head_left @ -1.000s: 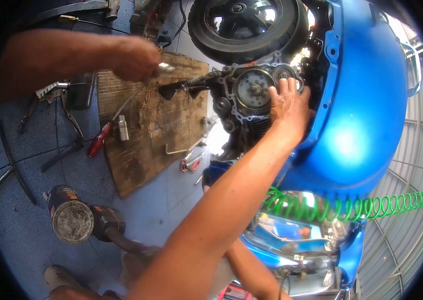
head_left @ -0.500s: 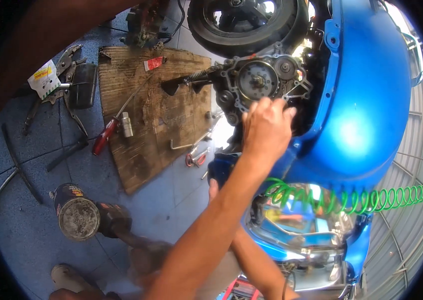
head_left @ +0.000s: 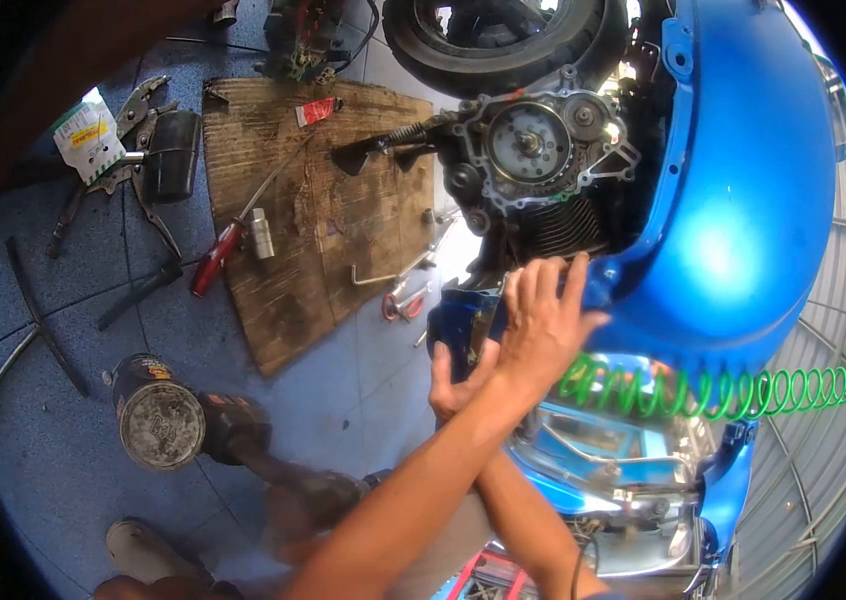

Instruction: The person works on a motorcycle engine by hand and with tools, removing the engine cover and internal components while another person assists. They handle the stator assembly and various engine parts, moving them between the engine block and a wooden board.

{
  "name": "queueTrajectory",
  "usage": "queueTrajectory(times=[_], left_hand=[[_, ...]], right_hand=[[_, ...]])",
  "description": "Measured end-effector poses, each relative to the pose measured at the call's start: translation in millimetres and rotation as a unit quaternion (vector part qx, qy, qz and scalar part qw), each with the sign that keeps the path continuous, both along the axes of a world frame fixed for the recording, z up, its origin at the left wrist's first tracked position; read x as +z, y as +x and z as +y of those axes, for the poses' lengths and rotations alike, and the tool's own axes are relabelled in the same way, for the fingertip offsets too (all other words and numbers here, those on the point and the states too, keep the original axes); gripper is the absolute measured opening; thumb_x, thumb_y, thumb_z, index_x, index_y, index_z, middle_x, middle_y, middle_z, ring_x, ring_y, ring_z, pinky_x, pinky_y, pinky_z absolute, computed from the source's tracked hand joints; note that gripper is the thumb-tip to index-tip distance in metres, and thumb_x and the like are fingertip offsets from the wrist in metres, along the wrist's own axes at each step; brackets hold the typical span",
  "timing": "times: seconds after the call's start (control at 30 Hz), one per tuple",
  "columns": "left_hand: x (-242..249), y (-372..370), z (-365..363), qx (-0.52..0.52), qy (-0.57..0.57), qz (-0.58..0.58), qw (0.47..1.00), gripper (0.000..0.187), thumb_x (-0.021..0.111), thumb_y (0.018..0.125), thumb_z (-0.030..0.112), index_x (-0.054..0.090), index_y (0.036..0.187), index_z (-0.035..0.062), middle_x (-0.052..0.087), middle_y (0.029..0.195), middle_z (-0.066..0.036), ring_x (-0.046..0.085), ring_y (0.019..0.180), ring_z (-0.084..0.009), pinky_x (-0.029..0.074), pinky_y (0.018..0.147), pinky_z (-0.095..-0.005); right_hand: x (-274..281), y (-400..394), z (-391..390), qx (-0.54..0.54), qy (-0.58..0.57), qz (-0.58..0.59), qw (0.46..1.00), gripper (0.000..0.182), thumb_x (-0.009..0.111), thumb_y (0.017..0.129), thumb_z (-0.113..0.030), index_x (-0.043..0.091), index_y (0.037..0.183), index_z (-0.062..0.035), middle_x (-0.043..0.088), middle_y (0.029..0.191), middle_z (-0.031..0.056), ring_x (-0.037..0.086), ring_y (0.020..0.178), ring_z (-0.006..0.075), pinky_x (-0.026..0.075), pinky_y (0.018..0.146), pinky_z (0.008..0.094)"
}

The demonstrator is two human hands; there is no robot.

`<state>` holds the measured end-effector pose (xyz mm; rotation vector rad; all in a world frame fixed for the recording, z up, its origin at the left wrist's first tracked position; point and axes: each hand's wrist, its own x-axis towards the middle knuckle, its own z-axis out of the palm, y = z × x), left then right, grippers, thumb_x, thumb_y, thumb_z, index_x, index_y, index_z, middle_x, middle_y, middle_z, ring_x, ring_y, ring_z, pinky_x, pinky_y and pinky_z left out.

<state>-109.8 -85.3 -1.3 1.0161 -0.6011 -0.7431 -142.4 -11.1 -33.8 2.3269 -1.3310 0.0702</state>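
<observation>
My left hand is open with fingers spread, its back toward me. It lies just below the finned cylinder of a scooter engine, against the blue body panel. Above it the round flywheel sits exposed in the uncovered crankcase. My right hand reaches in from the lower right under my left wrist, thumb up, beside a dark blue part. My left arm hides most of it, so its grip is unclear.
A worn wooden board on the blue floor carries a red-handled screwdriver, a socket and a bent key. Pliers, a black mallet and a power tool lie left. A green coiled hose crosses right. Another person's arm shades the top left.
My left hand came down from the crankcase to below the cylinder. The other person's hand with its metal tool pulled back out of view at the top left. My right hand has appeared.
</observation>
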Motion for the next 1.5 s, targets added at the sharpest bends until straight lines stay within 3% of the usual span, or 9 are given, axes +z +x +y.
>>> queueTrajectory(times=[0.47,0.7,0.77,0.83,0.97,1.0,1.1,1.17,1.5], left_hand=[[-2,-1,-3,-0.019,0.003,-0.002,1.0,0.075,0.078,0.08,0.043,0.051,0.138,0.0039,0.047,0.13,-0.018,0.041,0.124,-0.0383,0.032,0.103,-0.054],[1,28,-7,0.029,-0.066,0.127,0.989,0.055,0.067,0.075,0.011,0.058,0.129,0.0011,0.051,0.118,-0.018,0.045,0.113,-0.0367,0.036,0.1,-0.0474],[8,59,-29,0.082,-0.034,0.05,0.995,0.055,0.065,0.071,0.006,0.062,0.126,0.0029,0.052,0.116,-0.018,0.046,0.11,-0.0364,0.037,0.098,-0.0476],[27,88,-46,0.046,-0.017,0.015,0.999,0.06,0.061,0.066,0.001,0.063,0.126,0.005,0.053,0.117,-0.018,0.047,0.11,-0.0367,0.038,0.096,-0.0475],[6,117,-62,-0.283,-0.037,-0.095,0.954,0.069,0.059,0.069,0.013,0.06,0.138,0.0131,0.058,0.12,-0.02,0.048,0.115,-0.0405,0.039,0.099,-0.0523],[1,120,-63,-0.286,-0.026,-0.146,0.947,0.069,0.059,0.07,0.011,0.059,0.139,0.0129,0.057,0.123,-0.021,0.047,0.118,-0.0422,0.039,0.101,-0.0539],[-2,126,-83,-0.211,-0.011,-0.161,0.964,0.066,0.059,0.073,0.009,0.059,0.139,0.013,0.055,0.123,-0.022,0.047,0.116,-0.0417,0.04,0.099,-0.0528],[0,115,-99,-0.033,0.047,-0.218,0.974,0.057,0.059,0.082,0.006,0.06,0.138,0.015,0.055,0.12,-0.019,0.048,0.113,-0.0367,0.039,0.094,-0.0501],[1,96,-127,0.021,0.132,-0.347,0.928,0.049,0.059,0.089,0.014,0.062,0.137,0.022,0.051,0.116,-0.008,0.045,0.111,-0.0257,0.034,0.082,-0.0456]], right_hand=[[3,9,3,-0.022,0.044,-0.043,0.998,0.025,0.073,0.087,-0.018,0.061,0.101,-0.0009,0.058,0.091,0.0143,0.055,0.087,0.0294,0.044,0.081,0.0433],[4,3,5,-0.056,0.1,-0.088,0.989,0.023,0.072,0.089,-0.017,0.06,0.101,-0.0014,0.058,0.091,0.0136,0.054,0.086,0.029,0.043,0.08,0.0429],[-3,-11,6,-0.079,0.136,-0.177,0.971,0.024,0.072,0.09,-0.02,0.061,0.101,-0.0014,0.059,0.09,0.0142,0.055,0.086,0.0295,0.044,0.08,0.0422],[0,-7,5,0.027,0.034,0.015,0.999,0.031,0.074,0.089,-0.022,0.059,0.102,0.0005,0.062,0.091,0.0175,0.059,0.085,0.0337,0.047,0.078,0.0437],[-4,-46,-2,0.06,0.172,-0.072,0.981,0.036,0.077,0.085,-0.023,0.058,0.104,0.0012,0.063,0.095,0.0208,0.062,0.085,0.0382,0.049,0.071,0.0457],[-7,-46,0,0.014,0.156,-0.08,0.984,0.038,0.077,0.083,-0.023,0.058,0.104,0.0014,0.063,0.093,0.0212,0.063,0.082,0.0399,0.05,0.068,0.0471],[-4,-35,-2,-0.022,0.136,-0.095,0.986,0.039,0.077,0.082,-0.023,0.057,0.105,0.0017,0.063,0.089,0.0218,0.063,0.077,0.0415,0.05,0.065,0.0485],[-3,-36,0,-0.009,0.132,-0.098,0.986,0.039,0.076,0.082,-0.023,0.057,0.105,0.0017,0.063,0.086,0.022,0.063,0.075,0.0416,0.051,0.064,0.0486],[-9,-46,-3,-0.002,0.154,-0.108,0.982,0.048,0.081,0.078,-0.026,0.053,0.104,0.0021,0.062,0.083,0.0215,0.062,0.073,0.0423,0.05,0.064,0.0481]])
